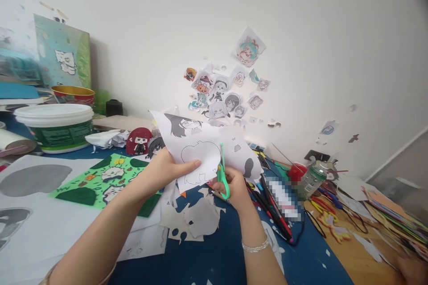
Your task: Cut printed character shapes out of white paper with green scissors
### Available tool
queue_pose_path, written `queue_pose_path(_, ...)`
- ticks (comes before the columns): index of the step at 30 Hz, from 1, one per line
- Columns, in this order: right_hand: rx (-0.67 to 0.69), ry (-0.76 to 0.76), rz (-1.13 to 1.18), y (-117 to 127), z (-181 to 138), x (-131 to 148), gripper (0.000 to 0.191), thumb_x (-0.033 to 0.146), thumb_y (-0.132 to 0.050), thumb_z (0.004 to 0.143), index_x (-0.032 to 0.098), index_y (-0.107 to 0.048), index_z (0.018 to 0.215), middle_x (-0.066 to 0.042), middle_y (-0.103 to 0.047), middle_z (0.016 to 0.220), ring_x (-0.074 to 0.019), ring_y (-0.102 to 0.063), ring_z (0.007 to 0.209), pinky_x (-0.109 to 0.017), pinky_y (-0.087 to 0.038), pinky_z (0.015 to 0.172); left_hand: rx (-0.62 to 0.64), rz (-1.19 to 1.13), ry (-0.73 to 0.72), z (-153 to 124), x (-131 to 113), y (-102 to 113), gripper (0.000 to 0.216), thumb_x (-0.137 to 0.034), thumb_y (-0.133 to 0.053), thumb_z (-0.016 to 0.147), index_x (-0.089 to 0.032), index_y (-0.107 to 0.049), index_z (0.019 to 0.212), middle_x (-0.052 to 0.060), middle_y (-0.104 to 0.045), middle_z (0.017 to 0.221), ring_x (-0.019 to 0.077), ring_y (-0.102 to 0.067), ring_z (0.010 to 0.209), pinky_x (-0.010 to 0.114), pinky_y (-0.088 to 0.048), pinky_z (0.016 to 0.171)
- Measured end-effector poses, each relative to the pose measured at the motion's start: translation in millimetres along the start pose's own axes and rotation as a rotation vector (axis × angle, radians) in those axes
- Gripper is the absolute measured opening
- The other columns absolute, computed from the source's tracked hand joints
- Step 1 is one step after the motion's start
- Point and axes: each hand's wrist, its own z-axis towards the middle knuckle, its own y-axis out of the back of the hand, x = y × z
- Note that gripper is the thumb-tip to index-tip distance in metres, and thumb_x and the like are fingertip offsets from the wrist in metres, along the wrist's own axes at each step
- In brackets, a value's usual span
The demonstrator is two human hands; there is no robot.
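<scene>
My left hand [170, 169] grips a white sheet of paper [203, 151] by its lower left part, thumb on top. Printed on the sheet are a rounded outline figure and part of a dark-haired cartoon face. Wrapped around the handles of green scissors [222, 176], my right hand [234, 187] works at the paper's lower right side. The blades point up along the outline, and one blade lies over the sheet. Below both hands, cut paper scraps [202, 216] lie on the blue table cover [200, 260]. My left fingers are hidden behind the sheet.
Left of me are a green decorated sheet [110, 180], a white-lidded tub [56, 127] and a red tin [73, 94]. On the right lie several pens [272, 213], a glass jar [314, 178] and stacked coloured paper [394, 209]. Cartoon cutouts [219, 89] are on the wall ahead.
</scene>
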Motion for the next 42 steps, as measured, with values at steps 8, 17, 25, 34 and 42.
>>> queue_pose_path(8, -0.019, -0.039, 0.001, 0, 1, 2, 0.032, 0.038, -0.074, 0.055, 0.015, -0.059, 0.072, 0.002, -0.047, 0.057, -0.0109, -0.042, 0.053, -0.022, -0.037, 0.045, 0.038, -0.042, 0.097, -2, -6, 3, 0.042, -0.038, -0.07, 0.055, -0.023, -0.065, 0.094, 0.008, -0.069, 0.094, 0.0278, -0.065, 0.081, 0.033, -0.055, 0.062)
queue_pose_path(17, -0.019, -0.035, -0.03, 0, 1, 3, 0.033, 0.041, -0.074, 0.056, 0.015, -0.058, 0.07, 0.003, -0.047, 0.055, -0.0108, -0.042, 0.051, -0.022, -0.036, 0.045, -0.002, -0.094, 0.112, 3, 1, -3, 0.053, -0.048, -0.069, 0.054, -0.016, -0.063, 0.096, 0.01, -0.069, 0.092, 0.0294, -0.063, 0.085, 0.039, -0.053, 0.07)
queue_pose_path(25, 0.012, -0.007, -0.066, 4, 1, -2, 0.039, 0.046, -0.072, 0.056, 0.016, -0.061, 0.076, 0.001, -0.049, 0.059, -0.0139, -0.046, 0.057, -0.025, -0.039, 0.05, -0.023, 0.026, 0.126, 4, 0, 1, 0.044, -0.044, -0.07, 0.054, -0.018, -0.064, 0.09, 0.008, -0.07, 0.087, 0.0288, -0.064, 0.081, 0.036, -0.055, 0.063)
queue_pose_path(34, 0.094, -0.019, -0.011, 4, 1, -4, 0.03, 0.036, -0.073, 0.06, 0.014, -0.06, 0.076, 0.004, -0.045, 0.053, -0.0087, -0.038, 0.048, -0.021, -0.032, 0.045, -0.143, 0.045, 0.139, 7, 4, -1, 0.056, -0.046, -0.072, 0.049, -0.013, -0.063, 0.094, 0.012, -0.069, 0.088, 0.0304, -0.063, 0.083, 0.036, -0.054, 0.063)
queue_pose_path(42, 0.084, -0.031, -0.039, 4, 1, -8, 0.034, 0.041, -0.073, 0.058, 0.015, -0.06, 0.077, 0.002, -0.049, 0.055, -0.0111, -0.043, 0.051, -0.023, -0.036, 0.045, -0.095, 0.1, 0.115, 6, 1, 3, 0.048, -0.045, -0.071, 0.052, -0.017, -0.064, 0.091, 0.008, -0.07, 0.087, 0.0287, -0.064, 0.081, 0.032, -0.054, 0.059)
